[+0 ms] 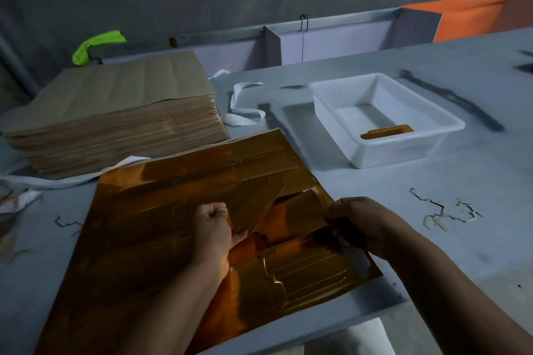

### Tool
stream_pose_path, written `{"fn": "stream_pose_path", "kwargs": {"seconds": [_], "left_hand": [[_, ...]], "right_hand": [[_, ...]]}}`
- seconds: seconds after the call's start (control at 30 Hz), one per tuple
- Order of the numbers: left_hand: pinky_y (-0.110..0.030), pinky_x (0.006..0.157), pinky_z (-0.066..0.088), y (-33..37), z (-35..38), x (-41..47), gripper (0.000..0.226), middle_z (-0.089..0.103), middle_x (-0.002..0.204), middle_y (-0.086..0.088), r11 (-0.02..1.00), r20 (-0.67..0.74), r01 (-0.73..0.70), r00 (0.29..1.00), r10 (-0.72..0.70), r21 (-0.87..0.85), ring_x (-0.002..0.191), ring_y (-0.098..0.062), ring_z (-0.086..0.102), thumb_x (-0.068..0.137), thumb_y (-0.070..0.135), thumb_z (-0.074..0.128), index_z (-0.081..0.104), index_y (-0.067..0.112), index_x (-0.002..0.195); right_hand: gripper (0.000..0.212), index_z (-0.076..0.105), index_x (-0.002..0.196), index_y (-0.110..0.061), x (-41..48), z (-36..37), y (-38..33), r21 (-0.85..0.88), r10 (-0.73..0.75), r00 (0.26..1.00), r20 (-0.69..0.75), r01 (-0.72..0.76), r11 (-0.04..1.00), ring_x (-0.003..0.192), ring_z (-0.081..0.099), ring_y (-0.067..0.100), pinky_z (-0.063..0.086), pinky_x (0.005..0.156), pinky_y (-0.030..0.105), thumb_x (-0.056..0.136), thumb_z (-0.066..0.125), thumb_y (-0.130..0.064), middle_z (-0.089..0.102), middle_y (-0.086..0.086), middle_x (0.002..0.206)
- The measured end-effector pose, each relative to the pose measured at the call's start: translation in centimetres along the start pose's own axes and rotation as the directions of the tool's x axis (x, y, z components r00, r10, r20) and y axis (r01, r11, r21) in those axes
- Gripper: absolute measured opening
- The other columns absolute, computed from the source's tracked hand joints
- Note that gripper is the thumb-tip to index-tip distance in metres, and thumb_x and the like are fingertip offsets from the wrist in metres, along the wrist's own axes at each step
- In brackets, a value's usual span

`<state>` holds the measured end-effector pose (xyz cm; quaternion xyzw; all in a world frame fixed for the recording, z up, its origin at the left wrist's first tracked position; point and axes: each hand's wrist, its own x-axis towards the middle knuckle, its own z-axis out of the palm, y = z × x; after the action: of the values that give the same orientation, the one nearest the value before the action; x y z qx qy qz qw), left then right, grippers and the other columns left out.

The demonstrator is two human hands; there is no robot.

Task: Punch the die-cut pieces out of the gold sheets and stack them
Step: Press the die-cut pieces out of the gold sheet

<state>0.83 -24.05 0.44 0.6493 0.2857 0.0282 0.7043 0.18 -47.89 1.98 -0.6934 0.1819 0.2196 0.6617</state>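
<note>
A large gold sheet [150,210] lies flat on the grey table in front of me. A die-cut gold piece [256,202] is lifted partly out of it, tilted up. My left hand [213,228] pinches the lower edge of that piece with curled fingers. My right hand [360,222] grips the sheet's right edge beside a loosened gold strip [300,210]. Another scored die-cut outline [305,271] shows in the sheet below my hands. One punched gold piece [386,131] lies inside the white plastic tub [340,112].
A thick stack of sheets, brown side up [115,112], stands at the back left. White strapping [245,104] lies beside it. Thin waste offcuts [444,210] are scattered at the right. The table's front edge [398,300] runs just below the sheet.
</note>
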Motion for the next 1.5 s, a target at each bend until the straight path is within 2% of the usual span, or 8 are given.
{"fn": "stream_pose_path", "kwargs": {"seconds": [0.47, 0.7, 0.8, 0.93, 1.03, 1.23, 1.37, 1.5], "left_hand": [[-0.037, 0.072, 0.058, 0.4, -0.2, 0.0, 0.015, 0.048, 0.127, -0.011, 0.998, 0.014, 0.060, 0.998, -0.060, -0.037, 0.106, -0.036, 0.062, 0.103, 0.011, 0.043, 0.056, 0.020, 0.104], [-0.028, 0.052, 0.059, 1.9, -0.8, 0.0, 0.011, 0.057, 0.123, -0.024, 0.934, 0.086, 0.170, 0.985, -0.150, -0.313, 0.086, -0.030, 0.072, 0.100, 0.009, 0.049, 0.057, 0.015, 0.100], [-0.032, 0.061, 0.061, 2.3, -0.8, 0.0, 0.012, 0.057, 0.124, -0.027, 0.935, 0.115, 0.178, 0.982, -0.150, -0.307, 0.085, -0.028, 0.073, 0.101, 0.009, 0.047, 0.057, 0.015, 0.098], [-0.045, 0.088, 0.055, 2.3, -0.8, 0.3, 0.012, 0.047, 0.138, -0.028, 0.938, 0.122, 0.190, 0.979, -0.161, -0.289, 0.121, -0.040, 0.055, 0.102, 0.006, 0.043, 0.054, 0.008, 0.104], [-0.051, 0.102, 0.047, 1.7, -0.6, 0.5, 0.018, 0.041, 0.144, -0.026, 0.952, 0.097, 0.167, 0.984, -0.146, -0.255, 0.130, -0.044, 0.046, 0.102, 0.004, 0.043, 0.052, 0.008, 0.117], [-0.052, 0.094, 0.052, 2.5, -0.8, 0.7, 0.015, 0.047, 0.137, -0.028, 0.883, 0.152, 0.283, 0.958, -0.242, -0.375, 0.118, -0.041, 0.058, 0.103, 0.006, 0.042, 0.052, 0.007, 0.114], [-0.050, 0.074, 0.056, 3.5, -0.8, 0.2, 0.011, 0.064, 0.097, -0.020, 0.852, 0.187, 0.325, 0.944, -0.270, -0.411, 0.065, -0.025, 0.074, 0.101, 0.007, 0.044, 0.054, 0.003, 0.105], [-0.051, 0.074, 0.052, 3.7, -0.1, -1.1, 0.016, 0.073, 0.085, -0.010, 0.952, 0.325, 0.254, 0.927, -0.189, -0.170, 0.076, -0.021, 0.075, 0.097, 0.010, 0.053, 0.058, 0.005, 0.111]], "right_hand": [[0.010, 0.056, 0.084, -0.003, 1.2, -0.8, 0.5, 0.259, 0.068, 0.997, 0.023, -0.072, 0.963, 0.047, 0.055, 0.019, 0.047, 0.044, 0.025, 0.092, 0.050, -0.008, 0.057, 0.012, 0.059], [0.009, 0.054, 0.089, -0.004, 1.4, -0.8, 0.5, 0.233, 0.084, 0.994, 0.065, -0.097, 0.968, 0.049, 0.056, 0.018, 0.048, 0.045, 0.026, 0.092, 0.048, -0.010, 0.058, 0.011, 0.060], [0.009, 0.054, 0.085, -0.005, 1.4, -0.9, 0.5, 0.251, 0.094, 0.993, 0.067, -0.108, 0.962, 0.049, 0.056, 0.018, 0.048, 0.045, 0.026, 0.090, 0.049, -0.010, 0.058, 0.011, 0.060], [0.009, 0.052, 0.081, -0.006, 1.4, -0.9, 0.4, 0.282, 0.100, 0.992, 0.081, -0.119, 0.952, 0.049, 0.056, 0.019, 0.047, 0.046, 0.025, 0.087, 0.048, -0.011, 0.057, 0.011, 0.061], [0.011, 0.051, 0.079, -0.007, 1.3, -1.0, 0.4, 0.299, 0.102, 0.991, 0.087, -0.124, 0.946, 0.050, 0.055, 0.019, 0.047, 0.047, 0.026, 0.087, 0.045, -0.013, 0.056, 0.011, 0.061], [0.013, 0.051, 0.076, -0.007, 1.0, -0.9, 0.2, 0.308, 0.106, 0.989, 0.105, -0.134, 0.942, 0.050, 0.053, 0.019, 0.046, 0.048, 0.024, 0.084, 0.043, -0.013, 0.054, 0.011, 0.062], [0.011, 0.051, 0.085, -0.006, 1.1, -0.9, 0.3, 0.293, 0.108, 0.987, 0.118, -0.138, 0.946, 0.052, 0.055, 0.019, 0.048, 0.049, 0.026, 0.087, 0.044, -0.014, 0.055, 0.012, 0.066], [0.011, 0.050, 0.084, -0.007, 1.2, -0.9, 0.4, 0.271, 0.100, 0.986, 0.130, -0.133, 0.953, 0.052, 0.055, 0.018, 0.047, 0.049, 0.026, 0.088, 0.045, -0.016, 0.055, 0.010, 0.063]]}}
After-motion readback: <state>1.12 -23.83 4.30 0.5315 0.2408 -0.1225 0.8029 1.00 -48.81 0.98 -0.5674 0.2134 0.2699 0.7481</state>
